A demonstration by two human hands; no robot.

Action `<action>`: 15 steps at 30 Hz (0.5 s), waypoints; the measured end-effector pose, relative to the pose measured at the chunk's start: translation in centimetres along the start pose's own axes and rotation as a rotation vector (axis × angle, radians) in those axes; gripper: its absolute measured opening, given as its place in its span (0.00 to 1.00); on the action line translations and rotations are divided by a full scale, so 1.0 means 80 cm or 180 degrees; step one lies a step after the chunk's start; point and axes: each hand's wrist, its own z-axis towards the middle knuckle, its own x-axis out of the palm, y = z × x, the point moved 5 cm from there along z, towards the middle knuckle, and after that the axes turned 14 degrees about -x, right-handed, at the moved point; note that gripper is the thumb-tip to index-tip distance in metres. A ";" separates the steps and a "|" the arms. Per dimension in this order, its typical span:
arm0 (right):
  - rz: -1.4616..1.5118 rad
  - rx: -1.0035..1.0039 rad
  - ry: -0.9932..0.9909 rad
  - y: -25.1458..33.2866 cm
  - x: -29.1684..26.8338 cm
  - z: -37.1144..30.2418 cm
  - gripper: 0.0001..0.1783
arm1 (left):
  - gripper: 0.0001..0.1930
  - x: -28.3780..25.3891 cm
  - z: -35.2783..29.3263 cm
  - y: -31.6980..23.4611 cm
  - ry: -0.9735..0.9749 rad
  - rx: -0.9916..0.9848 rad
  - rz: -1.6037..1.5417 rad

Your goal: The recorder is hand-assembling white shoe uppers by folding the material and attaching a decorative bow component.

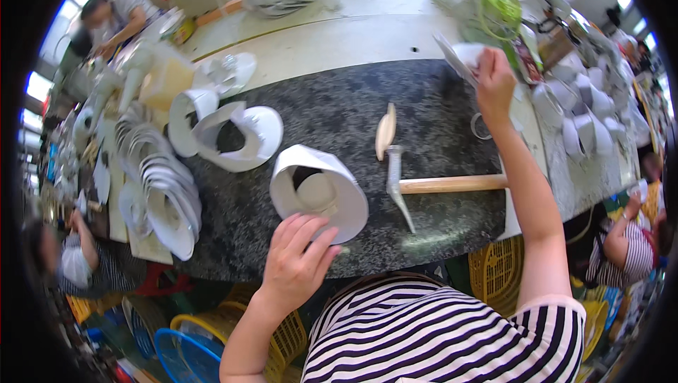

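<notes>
My left hand [295, 259] rests at the near edge of a white shoe upper [353, 203], its fingers stretched out and loosely curved over the rim. That piece lies on the dark speckled slab, with a pale inner part showing in its opening. At the far right of the slab, my right hand [496, 83] is closed on a thin white flat piece [455, 60], held tilted above the surface. Between the hands lie a hammer [452, 184] with a wooden handle and metal head, and a slim pale wooden tool [385, 131].
More white shoe uppers [244, 146] lie left of the slab's middle, beside a stacked row [169, 192]. White curled pieces [586, 111] crowd the right side near a green bag [501, 12]. Yellow baskets [496, 273] stand below. Co-workers [123, 19] sit around.
</notes>
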 end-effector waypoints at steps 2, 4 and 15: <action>-0.0079 -0.0446 0.0537 0.024 -0.003 -0.032 0.15 | 0.14 -0.001 0.008 -0.009 -0.0136 -0.0002 -0.0282; -0.0070 -0.1049 0.0919 0.059 -0.005 -0.059 0.15 | 0.14 0.005 0.017 -0.022 -0.0280 0.0093 -0.0493; 0.2302 0.2717 0.0762 -0.049 0.028 -0.079 0.15 | 0.30 0.198 0.231 -0.103 0.0270 0.0216 0.0452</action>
